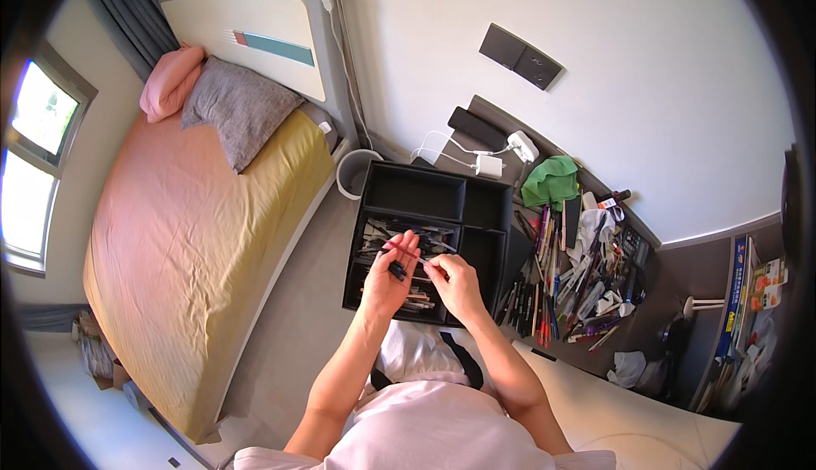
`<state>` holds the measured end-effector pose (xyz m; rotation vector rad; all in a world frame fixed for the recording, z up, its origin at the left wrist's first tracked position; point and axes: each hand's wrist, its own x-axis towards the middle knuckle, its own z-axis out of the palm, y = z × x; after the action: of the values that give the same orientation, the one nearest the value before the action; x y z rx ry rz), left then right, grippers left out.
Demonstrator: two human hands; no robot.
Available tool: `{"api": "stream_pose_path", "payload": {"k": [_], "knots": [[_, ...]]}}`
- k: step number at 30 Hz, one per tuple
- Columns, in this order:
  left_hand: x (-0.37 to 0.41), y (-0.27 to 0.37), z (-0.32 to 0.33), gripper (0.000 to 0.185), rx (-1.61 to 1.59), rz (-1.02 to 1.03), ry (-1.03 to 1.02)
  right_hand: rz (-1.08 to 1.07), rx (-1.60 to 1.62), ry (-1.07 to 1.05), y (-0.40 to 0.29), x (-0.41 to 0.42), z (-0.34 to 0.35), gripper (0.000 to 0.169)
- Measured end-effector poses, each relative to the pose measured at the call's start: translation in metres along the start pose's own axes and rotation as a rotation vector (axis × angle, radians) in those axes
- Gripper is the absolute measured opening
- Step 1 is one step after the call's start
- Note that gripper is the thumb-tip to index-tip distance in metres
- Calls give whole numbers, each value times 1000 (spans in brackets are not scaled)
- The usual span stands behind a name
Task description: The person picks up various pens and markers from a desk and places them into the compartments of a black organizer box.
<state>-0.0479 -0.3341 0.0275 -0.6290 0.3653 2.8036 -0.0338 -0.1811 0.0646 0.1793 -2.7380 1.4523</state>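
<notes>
My left hand (392, 282) is palm up over a black divided box (414, 194), cradling several small dark pieces (396, 270) that look like pen caps. Between the thumb and fingers of my right hand (456, 282) is one end of a thin reddish pen refill (403, 250). The refill crosses the left fingers; my hand hides part of it. Beneath both hands, the left compartments of the box hold many loose pens and refills (440, 238). More slender sticks lie in the near compartment (417, 301), partly covered by my left wrist.
On the desk (663, 291) at right lies a heap of pens and markers (542, 279), with a green cloth (551, 182) behind it. White chargers (489, 166) with cables sit at the back. A grey bin (352, 173) stands between box and bed (185, 228).
</notes>
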Motion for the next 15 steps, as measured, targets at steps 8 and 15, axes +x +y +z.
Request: {"api": "stream_pose_path", "payload": {"k": [8,15], "knots": [[15,1,10,21,41,42,6,55,2,19,2,9,2,36],[13,-3,6,21,209,54,13,-220,-247,213,-13,23,5,27]]}}
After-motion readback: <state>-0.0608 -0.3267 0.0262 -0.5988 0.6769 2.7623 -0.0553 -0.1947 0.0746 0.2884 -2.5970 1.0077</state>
